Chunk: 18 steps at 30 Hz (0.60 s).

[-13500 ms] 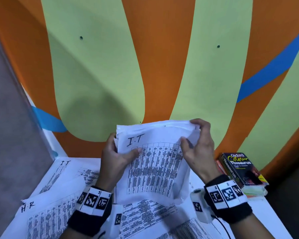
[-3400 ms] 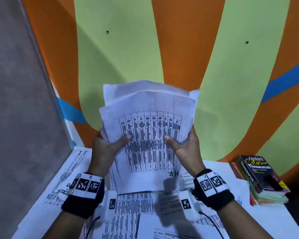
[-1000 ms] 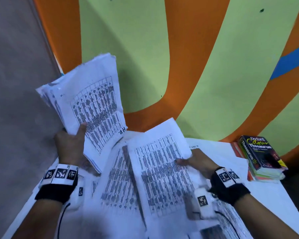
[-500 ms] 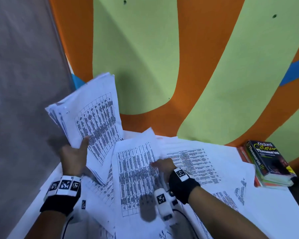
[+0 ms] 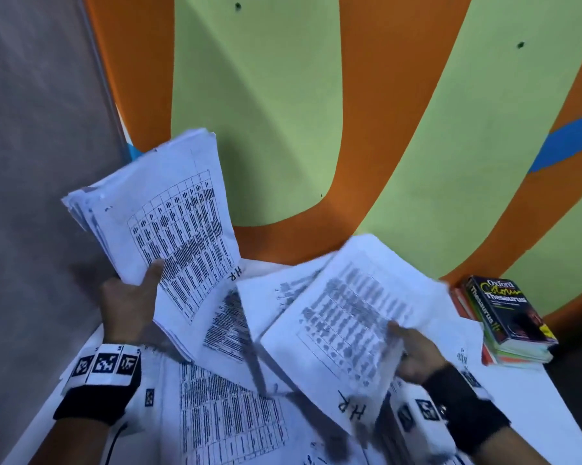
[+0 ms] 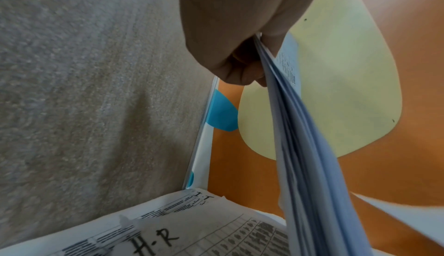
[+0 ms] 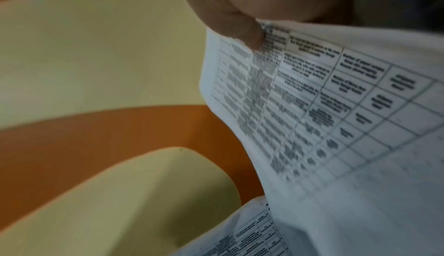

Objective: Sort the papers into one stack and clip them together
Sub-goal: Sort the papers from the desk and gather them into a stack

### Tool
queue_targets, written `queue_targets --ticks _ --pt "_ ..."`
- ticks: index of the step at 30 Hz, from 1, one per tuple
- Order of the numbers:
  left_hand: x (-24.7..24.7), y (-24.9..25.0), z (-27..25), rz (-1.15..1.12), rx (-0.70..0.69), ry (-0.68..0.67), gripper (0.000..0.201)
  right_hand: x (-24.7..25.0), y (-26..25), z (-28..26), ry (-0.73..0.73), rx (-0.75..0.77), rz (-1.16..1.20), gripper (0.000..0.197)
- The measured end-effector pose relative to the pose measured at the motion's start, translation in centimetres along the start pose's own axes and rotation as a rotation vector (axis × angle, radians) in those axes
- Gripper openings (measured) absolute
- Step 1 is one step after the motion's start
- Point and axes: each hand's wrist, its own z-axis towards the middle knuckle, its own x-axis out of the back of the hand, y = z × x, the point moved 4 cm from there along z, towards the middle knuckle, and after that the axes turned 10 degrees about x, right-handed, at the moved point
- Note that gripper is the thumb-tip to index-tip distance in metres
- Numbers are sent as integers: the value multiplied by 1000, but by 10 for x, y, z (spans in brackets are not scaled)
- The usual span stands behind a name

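My left hand [image 5: 128,297] grips a stack of printed papers [image 5: 168,226] raised at the left, its front sheet marked "HR"; the left wrist view shows the stack [image 6: 302,146] edge-on, pinched between thumb and fingers [image 6: 240,70]. My right hand [image 5: 413,354] pinches a single table-printed sheet [image 5: 343,327] marked "HR", lifted above the table and blurred. In the right wrist view the thumb [image 7: 242,30] presses on that sheet [image 7: 336,108]. More loose printed sheets [image 5: 229,417] lie spread over the white table. No clip is visible.
A small pile of books [image 5: 507,320] topped by an Oxford thesaurus sits at the table's right back corner. An orange and green painted wall [image 5: 316,112] stands right behind the table. A grey panel [image 5: 31,162] closes the left side.
My right hand has moved right from the middle of the table and lifted a single "HR" sheet off the pile. The left hand still holds its stack raised at the left.
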Motion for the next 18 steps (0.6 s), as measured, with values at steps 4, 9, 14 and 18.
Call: queue_targets --ticks 4,9,14,18 --pt "-9 2 -2 -1 4 -46 37 48 15 -22 50 -19 -51 35" --pt "-20 5 -7 -12 -45 -75 28 62 27 -23 149 -32 21 58" --pt "-25 5 -10 7 -95 -79 27 37 20 -8 196 -28 -91 43" --pt "-24 7 -11 -17 -60 -89 25 39 10 -3 223 -8 -138 28"
